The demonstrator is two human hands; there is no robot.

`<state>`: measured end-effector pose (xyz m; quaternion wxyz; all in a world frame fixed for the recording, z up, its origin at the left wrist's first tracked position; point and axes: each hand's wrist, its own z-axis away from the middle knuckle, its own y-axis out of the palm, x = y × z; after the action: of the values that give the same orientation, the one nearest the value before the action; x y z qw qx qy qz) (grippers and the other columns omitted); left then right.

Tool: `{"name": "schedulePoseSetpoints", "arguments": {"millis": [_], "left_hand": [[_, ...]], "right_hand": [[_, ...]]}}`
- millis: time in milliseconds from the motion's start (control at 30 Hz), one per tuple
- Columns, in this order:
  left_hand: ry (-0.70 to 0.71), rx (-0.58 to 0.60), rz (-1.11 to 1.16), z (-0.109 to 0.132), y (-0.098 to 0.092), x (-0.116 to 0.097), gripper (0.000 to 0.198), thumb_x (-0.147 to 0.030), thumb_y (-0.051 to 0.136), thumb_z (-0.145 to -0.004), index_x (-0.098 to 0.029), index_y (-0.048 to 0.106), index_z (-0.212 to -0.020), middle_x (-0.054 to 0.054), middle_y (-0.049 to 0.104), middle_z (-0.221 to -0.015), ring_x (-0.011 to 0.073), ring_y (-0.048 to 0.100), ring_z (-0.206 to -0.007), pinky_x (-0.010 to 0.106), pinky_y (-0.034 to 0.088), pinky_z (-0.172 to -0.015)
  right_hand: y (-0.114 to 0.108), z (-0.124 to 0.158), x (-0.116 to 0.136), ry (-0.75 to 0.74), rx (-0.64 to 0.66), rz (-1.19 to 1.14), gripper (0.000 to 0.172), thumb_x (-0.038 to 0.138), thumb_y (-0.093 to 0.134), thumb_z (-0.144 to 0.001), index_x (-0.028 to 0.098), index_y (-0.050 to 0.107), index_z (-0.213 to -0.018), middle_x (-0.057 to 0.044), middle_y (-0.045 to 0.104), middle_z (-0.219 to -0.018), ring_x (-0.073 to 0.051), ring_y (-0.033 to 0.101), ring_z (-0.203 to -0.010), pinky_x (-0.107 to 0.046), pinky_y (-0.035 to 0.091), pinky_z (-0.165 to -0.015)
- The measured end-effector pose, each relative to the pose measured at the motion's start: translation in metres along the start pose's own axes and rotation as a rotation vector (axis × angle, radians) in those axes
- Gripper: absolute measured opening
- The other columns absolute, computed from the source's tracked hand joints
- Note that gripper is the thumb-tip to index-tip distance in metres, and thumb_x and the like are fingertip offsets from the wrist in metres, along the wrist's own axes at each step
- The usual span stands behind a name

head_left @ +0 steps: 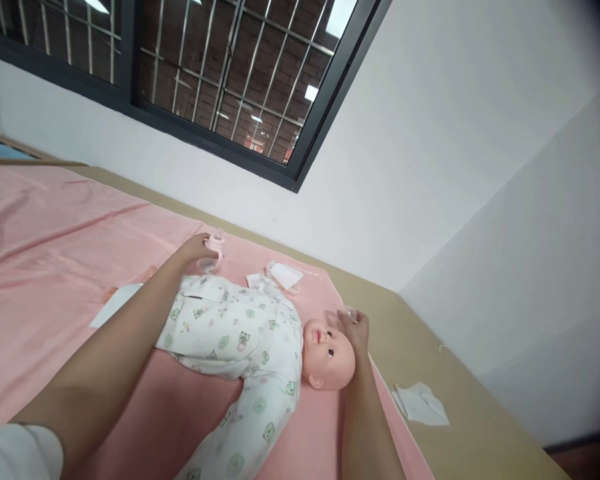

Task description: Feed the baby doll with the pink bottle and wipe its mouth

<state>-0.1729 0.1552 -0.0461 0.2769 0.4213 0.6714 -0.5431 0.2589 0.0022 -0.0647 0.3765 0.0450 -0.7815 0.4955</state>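
A baby doll in a white patterned outfit lies face up on a pink blanket, its head toward the right. Beyond the doll's lower body, my left hand is wrapped round a small baby bottle with a pink collar and handle. Just past the doll's head, my right hand has its fingers closed on a small clear cap. My left forearm crosses over the doll's legs and hides part of them.
A white packet lies by the doll's far sleeve. Folded white cloth rests on the tan surface at the right. Behind stand a white wall and a dark-framed, barred window.
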Motion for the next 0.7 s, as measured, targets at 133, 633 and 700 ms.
{"name": "schedulePoseSetpoints", "arguments": {"millis": [133,633,700], "left_hand": [[0.065,-0.033,0.143,0.006,-0.007,-0.024,0.053,-0.023,0.065,-0.054,-0.015,0.060,-0.106,0.007,0.068,-0.102,0.0248,0.064,-0.094,0.028,0.051,-0.076],[0.463,0.128,-0.152,0.111,0.019,-0.170,0.047,-0.023,0.065,-0.058,-0.022,0.066,-0.105,0.002,0.067,-0.099,0.0282,0.062,-0.094,0.037,0.045,-0.088],[0.521,0.167,-0.114,0.118,0.020,-0.172,0.043,-0.024,0.064,-0.060,-0.022,0.066,-0.102,0.002,0.067,-0.098,0.0266,0.062,-0.089,0.033,0.048,-0.076]], "right_hand": [[-0.023,-0.003,0.027,-0.044,-0.195,-0.430,0.060,0.049,0.054,-0.075,0.016,0.038,-0.123,-0.015,0.056,-0.123,-0.025,0.057,-0.111,-0.036,0.049,-0.092],[-0.031,0.114,0.180,-0.511,0.044,-0.888,0.055,0.046,0.060,-0.081,0.028,0.044,-0.131,-0.006,0.050,-0.136,-0.018,0.051,-0.122,-0.037,0.040,-0.106],[-0.033,0.115,0.178,-0.518,0.110,-0.851,0.059,0.047,0.061,-0.080,0.028,0.044,-0.133,-0.006,0.052,-0.135,-0.020,0.051,-0.123,-0.038,0.040,-0.106]]}}
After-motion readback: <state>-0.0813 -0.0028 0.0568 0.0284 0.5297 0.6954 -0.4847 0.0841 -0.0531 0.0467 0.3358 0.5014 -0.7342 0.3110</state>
